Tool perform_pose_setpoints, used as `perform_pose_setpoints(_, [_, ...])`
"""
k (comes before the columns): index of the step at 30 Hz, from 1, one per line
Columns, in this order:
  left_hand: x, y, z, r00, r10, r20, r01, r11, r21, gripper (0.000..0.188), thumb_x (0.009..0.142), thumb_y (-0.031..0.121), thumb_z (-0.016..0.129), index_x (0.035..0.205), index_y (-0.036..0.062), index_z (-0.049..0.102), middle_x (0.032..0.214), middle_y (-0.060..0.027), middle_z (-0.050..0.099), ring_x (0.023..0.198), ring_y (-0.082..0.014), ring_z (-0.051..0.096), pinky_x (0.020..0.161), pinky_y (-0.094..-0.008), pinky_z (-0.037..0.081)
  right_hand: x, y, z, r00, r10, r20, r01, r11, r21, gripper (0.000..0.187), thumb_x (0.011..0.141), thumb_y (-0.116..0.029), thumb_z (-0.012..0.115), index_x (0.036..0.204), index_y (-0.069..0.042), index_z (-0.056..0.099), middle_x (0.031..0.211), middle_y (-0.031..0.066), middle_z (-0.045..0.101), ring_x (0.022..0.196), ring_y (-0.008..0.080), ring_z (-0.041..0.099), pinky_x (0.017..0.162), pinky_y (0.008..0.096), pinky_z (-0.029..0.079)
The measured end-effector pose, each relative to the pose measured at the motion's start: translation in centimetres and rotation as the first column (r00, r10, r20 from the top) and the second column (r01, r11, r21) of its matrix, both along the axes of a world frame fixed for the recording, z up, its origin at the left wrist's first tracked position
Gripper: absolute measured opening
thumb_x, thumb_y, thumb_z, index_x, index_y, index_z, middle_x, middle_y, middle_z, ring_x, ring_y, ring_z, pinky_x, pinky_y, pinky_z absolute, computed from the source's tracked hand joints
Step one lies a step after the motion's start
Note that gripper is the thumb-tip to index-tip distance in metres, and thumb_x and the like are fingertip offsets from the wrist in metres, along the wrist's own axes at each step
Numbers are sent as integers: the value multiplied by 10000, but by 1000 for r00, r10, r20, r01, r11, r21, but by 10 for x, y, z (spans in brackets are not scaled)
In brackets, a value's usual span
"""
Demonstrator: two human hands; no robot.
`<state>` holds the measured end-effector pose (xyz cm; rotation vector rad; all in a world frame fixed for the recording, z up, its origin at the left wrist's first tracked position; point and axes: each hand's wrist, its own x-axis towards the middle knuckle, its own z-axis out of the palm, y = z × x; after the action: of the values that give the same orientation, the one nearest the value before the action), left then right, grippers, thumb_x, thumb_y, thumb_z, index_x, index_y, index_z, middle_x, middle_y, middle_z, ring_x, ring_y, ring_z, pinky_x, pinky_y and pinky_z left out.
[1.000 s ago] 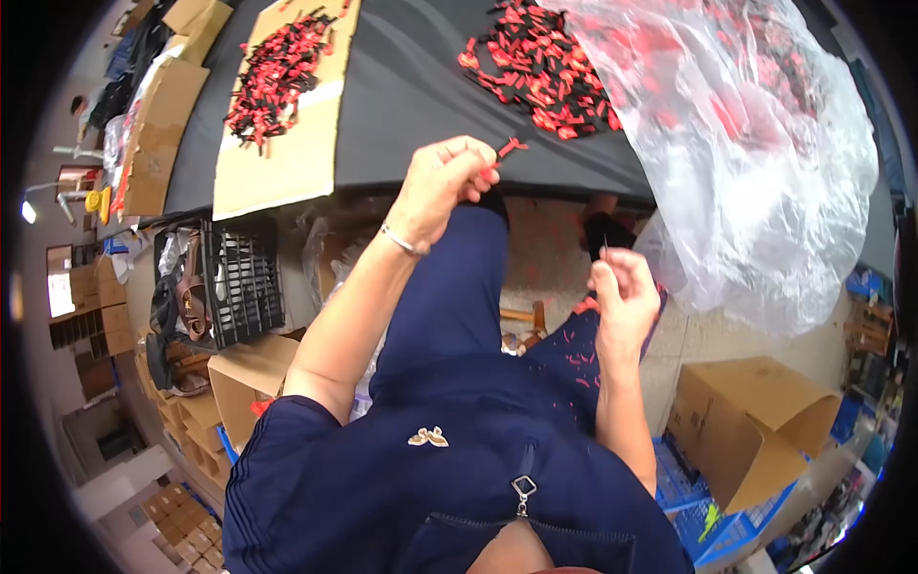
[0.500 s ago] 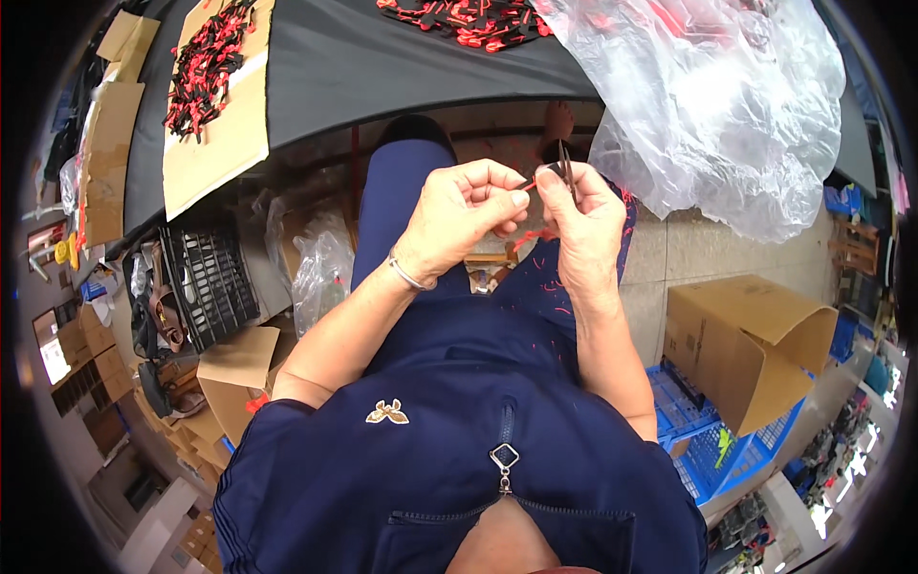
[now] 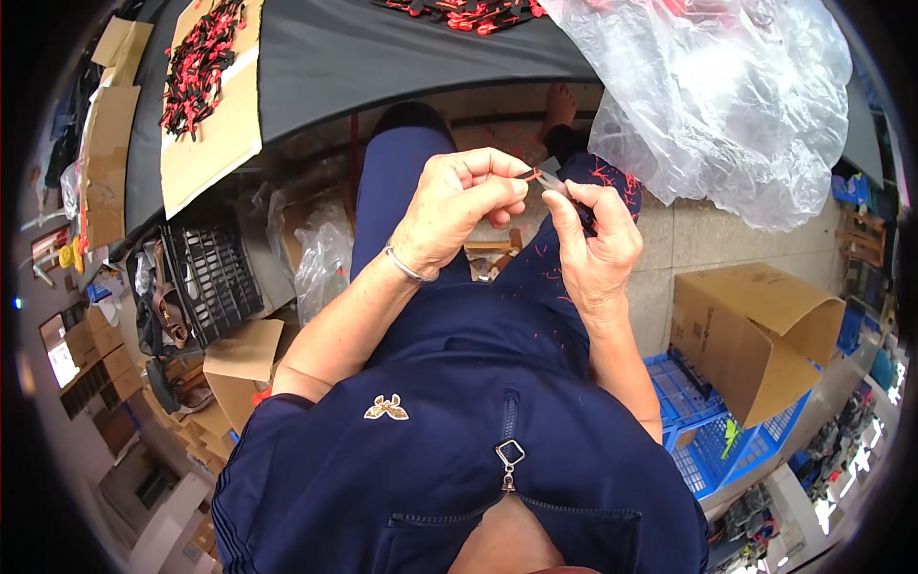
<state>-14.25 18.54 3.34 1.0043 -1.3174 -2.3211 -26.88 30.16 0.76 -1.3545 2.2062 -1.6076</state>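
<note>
Above my lap, my left hand [image 3: 467, 209] pinches a short red cord piece [image 3: 533, 175] between thumb and forefinger. My right hand [image 3: 601, 239] grips small thread snips [image 3: 552, 181], whose blades point up and left and meet the cord close to my left fingertips. The handle is mostly hidden in my right palm. Whether the blades have closed on the cord is too small to tell. Red thread scraps [image 3: 612, 176] are scattered over my right trouser leg, under and beyond the hands.
A black-covered table [image 3: 382, 57] spans the front. On it lie a cardboard sheet [image 3: 215, 167] with black-and-red pieces [image 3: 198, 81], another such pile [image 3: 469, 13], and a clear plastic bag [image 3: 727, 115] hanging over the edge. A carton [image 3: 727, 335] sits on a blue crate [image 3: 712, 450] at right.
The snips have swung from pointing upward to lying across at the cord. My right hand has moved slightly right and down, and the red strand dangling between the hands no longer shows.
</note>
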Motion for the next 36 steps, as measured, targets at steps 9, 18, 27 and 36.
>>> perform_pose_setpoints(9, [0,-3,-3,998,-27,50,28,999,-21,133,820,85,632,932,15,651,749,-3,619,628,-36,543,589,-164,447,-2,3,0,976,6,216,-20,998,60,159,750,-89,752,796,-4,626,719,84,636,603,155,597,545,266,459])
perform_pose_setpoints(18, [-3,-2,-5,995,-29,99,36,997,-72,136,809,84,620,911,5,665,745,-12,637,634,-45,553,593,-183,448,-2,2,1,971,7,238,-34,993,109,160,751,-101,753,788,-11,627,717,85,642,607,168,606,550,271,466])
perform_pose_setpoints(27, [-4,-5,-11,992,-56,109,63,996,-65,140,802,84,615,909,8,665,736,-6,631,638,-45,554,582,-183,439,-8,5,-2,996,-22,90,10,991,130,207,711,-133,783,800,-30,628,695,68,633,599,172,604,541,278,469])
perform_pose_setpoints(36, [-3,-8,-17,980,-128,152,138,989,-57,140,790,94,629,885,-2,662,703,-7,608,612,-50,538,548,-180,416,-14,5,-2,958,58,-280,-22,991,132,236,692,-173,788,813,-51,625,668,38,613,582,180,583,518,289,453])
